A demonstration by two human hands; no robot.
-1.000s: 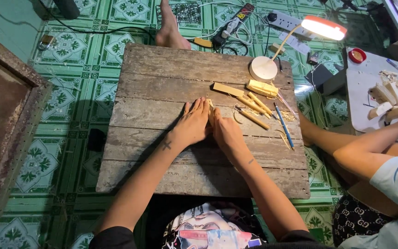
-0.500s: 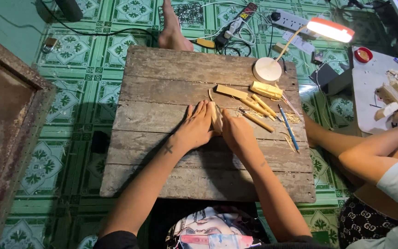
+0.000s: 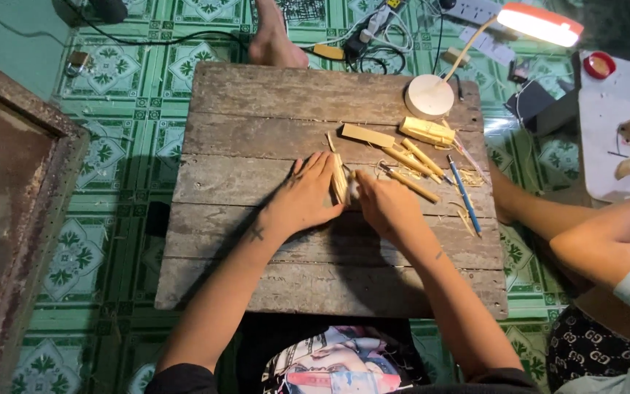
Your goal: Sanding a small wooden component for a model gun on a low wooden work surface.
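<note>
Hands are pressed flat-sided against a small pale bundle of thin wooden sticks (image 3: 340,179) on the weathered grey plank board (image 3: 271,95): left hand (image 3: 306,193) open, right hand (image 3: 380,204) cupped. Uneven pressure could probably scatter the sticks.

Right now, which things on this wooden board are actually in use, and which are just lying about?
In use:
left hand and right hand, pressed against the small bundle of pale wooden sticks

Lying about:
flat pale wooden strip
pale carved wooden block
blue pen
round-based desk lamp
</note>
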